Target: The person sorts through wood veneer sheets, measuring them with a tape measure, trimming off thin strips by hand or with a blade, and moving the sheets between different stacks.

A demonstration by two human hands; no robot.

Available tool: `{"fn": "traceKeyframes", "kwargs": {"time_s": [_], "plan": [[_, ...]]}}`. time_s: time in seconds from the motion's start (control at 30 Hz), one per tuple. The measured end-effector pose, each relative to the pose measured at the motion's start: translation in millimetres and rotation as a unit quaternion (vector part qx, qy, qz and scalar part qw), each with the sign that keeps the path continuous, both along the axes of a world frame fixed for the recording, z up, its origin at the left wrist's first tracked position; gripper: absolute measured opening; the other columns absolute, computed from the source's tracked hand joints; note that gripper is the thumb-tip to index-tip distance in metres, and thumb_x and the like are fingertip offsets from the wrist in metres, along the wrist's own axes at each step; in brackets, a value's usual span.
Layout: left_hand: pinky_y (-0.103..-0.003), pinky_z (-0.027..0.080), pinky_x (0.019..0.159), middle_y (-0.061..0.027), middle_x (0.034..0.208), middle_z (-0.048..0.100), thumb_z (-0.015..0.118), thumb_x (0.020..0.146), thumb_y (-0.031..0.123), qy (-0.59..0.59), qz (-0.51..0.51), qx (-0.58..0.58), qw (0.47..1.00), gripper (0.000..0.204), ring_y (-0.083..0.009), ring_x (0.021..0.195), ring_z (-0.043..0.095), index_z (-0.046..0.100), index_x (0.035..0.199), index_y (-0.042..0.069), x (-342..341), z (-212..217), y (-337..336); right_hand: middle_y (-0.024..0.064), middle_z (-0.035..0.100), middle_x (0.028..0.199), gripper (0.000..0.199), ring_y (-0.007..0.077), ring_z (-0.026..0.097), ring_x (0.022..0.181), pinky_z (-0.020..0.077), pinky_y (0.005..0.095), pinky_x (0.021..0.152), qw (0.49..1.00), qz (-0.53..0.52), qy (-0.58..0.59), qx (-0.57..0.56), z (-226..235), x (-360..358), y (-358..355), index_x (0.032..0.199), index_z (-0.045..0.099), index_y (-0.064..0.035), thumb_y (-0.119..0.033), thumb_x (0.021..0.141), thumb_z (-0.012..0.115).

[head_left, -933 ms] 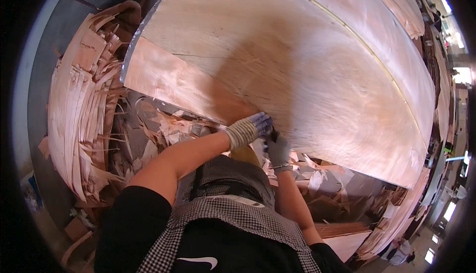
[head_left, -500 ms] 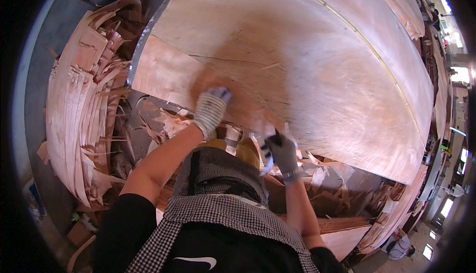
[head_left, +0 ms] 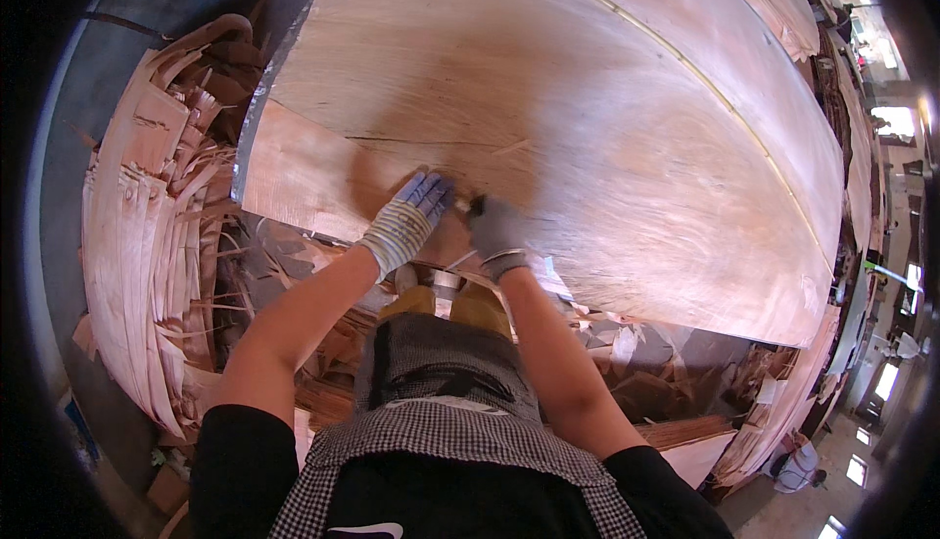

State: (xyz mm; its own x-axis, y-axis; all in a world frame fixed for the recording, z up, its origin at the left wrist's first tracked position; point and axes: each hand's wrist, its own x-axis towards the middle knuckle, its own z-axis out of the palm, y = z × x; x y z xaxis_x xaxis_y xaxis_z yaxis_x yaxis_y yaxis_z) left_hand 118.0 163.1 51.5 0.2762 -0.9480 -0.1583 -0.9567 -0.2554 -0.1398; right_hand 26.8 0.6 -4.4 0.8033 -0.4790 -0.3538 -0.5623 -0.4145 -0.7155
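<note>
My left hand [head_left: 411, 211], in a white-and-yellow striped glove with bluish fingers, lies flat with fingers stretched out on a reddish strip of wood veneer [head_left: 304, 167]. This strip lies along the near left edge of a large pale veneer sheet [head_left: 627, 177]. Close by the left fingertips, my right hand [head_left: 497, 228] in a grey glove bends over the sheet's near edge. It is smeared by motion, its fingers seem curled, and something dark shows at their tips; what it is I cannot make out. A pale bluish strip [head_left: 553, 280] shows beside the right wrist.
A stack of torn veneer [head_left: 147, 255] stands on the left. Veneer scraps [head_left: 627, 348] litter the ground below the sheet's near edge. A narrow yellowish strip [head_left: 676, 49] curves across the sheet. Further stacks line the right, with a person [head_left: 798, 466] far off at lower right.
My right hand has moved left and up, from the sheet's near edge to beside my left fingertips. My left hand has settled flat with fingers spread. The view has shifted slightly.
</note>
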Motion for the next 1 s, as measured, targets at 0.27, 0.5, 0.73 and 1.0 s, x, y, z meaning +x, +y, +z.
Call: {"fn": "traceKeyframes", "kwargs": {"time_s": [0.27,0.5,0.73,1.0], "plan": [[-0.043,0.012,0.111,-0.0158,0.140,0.032,0.060,0.076,0.033,0.149,0.180,-0.138,0.962,0.070,-0.0301,0.131,0.026,0.034,0.134,0.003,-5.3,15.8,-10.3,0.0069,0.064,0.063,0.025,0.0134,0.056,0.045,0.0449,0.0274,0.043,0.958,-0.087,-0.016,0.274,132.0,-23.3,-62.7,0.087,0.061,0.0017,-0.023,0.084,0.060],[-0.045,0.017,0.108,-0.0175,0.137,0.034,0.058,0.077,0.034,0.153,0.177,-0.150,0.961,0.067,-0.0327,0.129,0.029,0.037,0.131,0.002,-4.6,17.3,-15.6,0.0095,0.064,0.062,0.024,0.0161,0.059,0.046,0.0456,0.0291,0.043,0.973,-0.052,-0.011,0.224,96.4,60.9,-67.9,0.083,0.062,0.0030,-0.021,0.082,0.060],[-0.046,0.029,0.100,-0.0122,0.121,0.049,0.059,0.076,0.026,0.121,0.251,-0.259,0.925,0.041,-0.0301,0.114,0.043,0.054,0.111,0.005,17.4,34.8,-57.3,0.0152,0.064,0.065,0.033,0.0272,0.064,0.061,0.0488,0.0373,0.058,0.996,0.003,0.041,0.080,58.9,81.6,-66.0,0.076,0.065,0.0001,-0.032,0.079,0.061],[-0.043,0.017,0.110,-0.0141,0.129,0.046,0.052,0.081,0.025,0.138,0.051,-0.187,0.971,0.046,-0.0284,0.127,0.034,0.049,0.123,0.006,47.6,-10.9,-69.4,0.0215,0.063,0.081,0.022,0.0377,0.060,0.078,0.0474,0.0446,0.069,0.983,0.119,0.021,-0.135,69.2,57.7,-56.9,0.086,0.065,-0.0034,-0.020,0.073,0.057]]}}
